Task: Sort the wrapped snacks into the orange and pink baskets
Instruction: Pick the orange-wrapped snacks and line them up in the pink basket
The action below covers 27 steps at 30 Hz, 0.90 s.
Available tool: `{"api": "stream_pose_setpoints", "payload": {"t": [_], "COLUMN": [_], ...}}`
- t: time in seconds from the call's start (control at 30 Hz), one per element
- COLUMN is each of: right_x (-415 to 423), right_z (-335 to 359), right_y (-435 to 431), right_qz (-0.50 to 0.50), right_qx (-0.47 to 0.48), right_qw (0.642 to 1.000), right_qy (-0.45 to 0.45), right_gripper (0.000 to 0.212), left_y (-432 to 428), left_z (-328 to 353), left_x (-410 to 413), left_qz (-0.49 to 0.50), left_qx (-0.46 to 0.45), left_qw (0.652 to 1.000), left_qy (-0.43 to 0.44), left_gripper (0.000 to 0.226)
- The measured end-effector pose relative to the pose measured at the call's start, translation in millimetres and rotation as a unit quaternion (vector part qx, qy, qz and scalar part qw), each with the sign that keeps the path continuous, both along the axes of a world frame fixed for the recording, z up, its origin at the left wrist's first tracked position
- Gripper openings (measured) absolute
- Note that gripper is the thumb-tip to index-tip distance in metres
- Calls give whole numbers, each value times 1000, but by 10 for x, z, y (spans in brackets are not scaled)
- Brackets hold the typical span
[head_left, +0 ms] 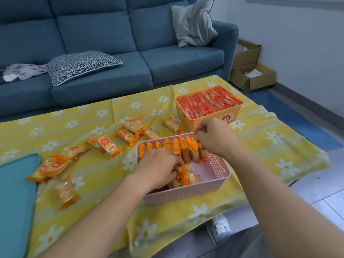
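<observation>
Starting at the near left, a teal cushion [16, 192] lies on the yellow daisy cloth [93, 185]. Beside it, loose orange-ended packs [107, 145] are scattered in a band that runs farther and rightward toward the baskets. In the near middle stands the pink basket [186, 194], with a row of packs [175, 146] set on edge along its far wall and a few more tumbled on its floor. The left hand [158, 168] reaches down into the near left part of that basket, fingers curled over the tumbled packs; whether it actually grips one is hidden. The right hand [214, 138] is at the right end of the row, fingertips bunched in what looks like a pinch on the last pack [195, 141]. Farther right stands the orange basket [204, 118], which is packed full of red packs [208, 103]. These snacks look light, with slick, crinkly film that probably slides under a loose touch, and the crackers inside are likely brittle. The flat crimped end is a safe spot to pinch. A gentle hold across the broad faces would suit moving several at once, and squeezing hard risks crumbs.
</observation>
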State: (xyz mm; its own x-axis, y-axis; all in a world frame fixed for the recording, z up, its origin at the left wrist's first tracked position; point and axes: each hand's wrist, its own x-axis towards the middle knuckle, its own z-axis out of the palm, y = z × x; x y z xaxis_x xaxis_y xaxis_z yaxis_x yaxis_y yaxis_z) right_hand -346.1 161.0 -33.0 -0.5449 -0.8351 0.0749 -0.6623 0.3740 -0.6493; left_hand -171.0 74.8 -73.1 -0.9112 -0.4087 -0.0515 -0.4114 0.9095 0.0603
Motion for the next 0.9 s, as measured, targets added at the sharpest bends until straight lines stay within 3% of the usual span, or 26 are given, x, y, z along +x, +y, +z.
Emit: {"api": "stream_pose_setpoints", "payload": {"t": [0.17,0.27,0.37,0.5,0.6,0.73,0.9], "right_x": [180,249,330,442,539,943,1300], "right_z": [25,1,21,14,0,-179,-380], "right_y": [26,22,-22,-105,-164,-257,-358], "right_qz": [182,259,243,205,161,206,195], "right_qx": [97,96,51,0,-36,24,124], "right_qw": [977,957,966,977,986,978,973], "right_qy": [-63,-89,-77,-60,-37,17,28], "right_gripper": [22,43,48,40,19,14,34], "left_y": [-74,-140,-178,-207,-259,-357,-361], "left_z": [79,228,314,344,386,394,363], "left_x": [118,213,318,486,697,1030,1183], "left_qz": [54,86,118,194,263,327,337], "left_qx": [96,195,293,347,346,358,363], "left_qw": [989,962,919,864,825,774,761], "left_qy": [102,173,238,308,363,408,419], "left_gripper": [27,26,27,16,12,16,18]}}
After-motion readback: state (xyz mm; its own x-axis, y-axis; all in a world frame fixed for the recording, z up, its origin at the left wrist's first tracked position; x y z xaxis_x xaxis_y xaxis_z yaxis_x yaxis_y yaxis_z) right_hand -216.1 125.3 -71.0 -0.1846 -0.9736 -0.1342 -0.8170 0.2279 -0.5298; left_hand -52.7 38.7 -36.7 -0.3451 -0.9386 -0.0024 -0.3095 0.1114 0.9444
